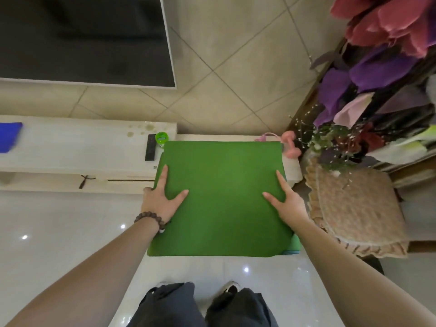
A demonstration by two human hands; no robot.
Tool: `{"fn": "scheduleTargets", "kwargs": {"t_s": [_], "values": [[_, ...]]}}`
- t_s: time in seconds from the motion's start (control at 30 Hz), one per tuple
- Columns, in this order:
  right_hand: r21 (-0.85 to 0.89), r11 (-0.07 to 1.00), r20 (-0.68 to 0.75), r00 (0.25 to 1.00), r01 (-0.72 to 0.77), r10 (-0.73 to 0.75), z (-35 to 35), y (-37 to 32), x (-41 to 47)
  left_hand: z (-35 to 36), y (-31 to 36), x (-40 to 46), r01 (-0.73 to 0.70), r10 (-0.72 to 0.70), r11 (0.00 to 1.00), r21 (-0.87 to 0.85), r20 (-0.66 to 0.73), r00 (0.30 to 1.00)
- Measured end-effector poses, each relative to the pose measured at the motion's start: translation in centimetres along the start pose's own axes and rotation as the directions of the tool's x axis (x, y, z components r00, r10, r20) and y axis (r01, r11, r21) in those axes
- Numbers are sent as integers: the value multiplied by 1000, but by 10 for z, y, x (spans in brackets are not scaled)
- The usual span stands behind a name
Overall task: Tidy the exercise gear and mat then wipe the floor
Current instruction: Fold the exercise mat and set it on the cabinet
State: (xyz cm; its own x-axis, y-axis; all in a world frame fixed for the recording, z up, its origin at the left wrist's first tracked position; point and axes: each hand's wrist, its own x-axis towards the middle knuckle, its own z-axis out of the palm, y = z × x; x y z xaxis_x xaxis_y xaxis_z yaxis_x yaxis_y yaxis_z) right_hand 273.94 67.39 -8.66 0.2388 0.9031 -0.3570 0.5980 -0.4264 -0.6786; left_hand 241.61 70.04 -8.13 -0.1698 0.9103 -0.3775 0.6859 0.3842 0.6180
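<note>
A folded green mat (221,199) is held up in front of me, above the glossy white floor (59,232). My left hand (161,197) grips its left edge, thumb and forefinger spread on top and the other fingers curled under. On the mat's right edge my right hand (283,199) holds on the same way. Behind the mat's far right corner lie pink dumbbells (291,145) and a pink skipping rope handle (264,137), partly hidden.
A white low TV cabinet (77,149) runs along the left, carrying a black remote (151,147), a green round tub (161,138) and a blue cloth (9,136). A TV (82,38) hangs above. A cushioned stool (356,208) and artificial flowers (382,55) stand at the right.
</note>
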Motion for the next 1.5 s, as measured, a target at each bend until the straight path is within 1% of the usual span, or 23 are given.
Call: {"fn": "scheduleTargets", "kwargs": {"t_s": [0.13, 0.27, 0.47, 0.6, 0.73, 0.83, 1.0, 1.07, 1.1, 1.17, 1.2, 1.23, 1.27, 1.3, 1.37, 1.5], "values": [[8, 999, 42, 999, -32, 31, 10, -2, 39, 5, 3, 33, 34, -34, 999, -14, 3, 999], [-2, 999, 76, 996, -42, 42, 33, -13, 88, 7, -4, 85, 70, -70, 997, -13, 23, 997], [-57, 993, 69, 992, -101, 105, 60, -21, 168, 20, -15, 178, 72, -67, 997, -29, 144, 987], [-52, 992, 106, 987, -117, 122, 76, -12, 224, 39, -12, 238, 58, -62, 998, 27, 193, 979], [21, 992, 180, 977, -122, 116, 100, 16, 286, 75, -18, 305, 33, -49, 995, 92, 176, 983], [29, 992, 166, 979, -126, 120, 119, 42, 343, 117, -28, 351, 47, -63, 994, 100, 165, 984], [37, 999, 127, 992, -7, 2, 145, 79, 435, 184, -39, 421, 42, -47, 996, 84, 61, 997], [15, 1000, 108, 994, 27, -29, 158, 93, 467, 207, -45, 447, 53, -61, 992, 114, 71, 996], [-11, 999, 114, 993, 39, -38, 166, 100, 481, 218, -51, 459, 62, -77, 987, 146, 100, 992], [-108, 994, 199, 980, 29, -7, 184, 117, 498, 241, -65, 472, 60, -121, 965, 254, 230, 966], [-185, 983, 256, 966, 18, 31, 194, 125, 501, 251, -72, 473, 47, -151, 949, 313, 315, 937], [-271, 963, 291, 954, 5, 77, 203, 132, 499, 260, -80, 471, 30, -178, 933, 360, 385, 906], [-338, 941, 292, 950, -4, 109, 211, 138, 497, 268, -86, 468, 14, -195, 920, 391, 427, 883], [-373, 928, 268, 956, -7, 115, 216, 141, 494, 273, -91, 464, 6, -203, 912, 411, 438, 876], [-372, 928, 218, 972, -4, 92, 219, 145, 489, 279, -96, 457, -18, -182, 900, 435, 414, 892], [-326, 944, 238, 963, -43, 126, 218, 152, 478, 285, -104, 447, -79, -138, 863, 498, 384, 913]]}}
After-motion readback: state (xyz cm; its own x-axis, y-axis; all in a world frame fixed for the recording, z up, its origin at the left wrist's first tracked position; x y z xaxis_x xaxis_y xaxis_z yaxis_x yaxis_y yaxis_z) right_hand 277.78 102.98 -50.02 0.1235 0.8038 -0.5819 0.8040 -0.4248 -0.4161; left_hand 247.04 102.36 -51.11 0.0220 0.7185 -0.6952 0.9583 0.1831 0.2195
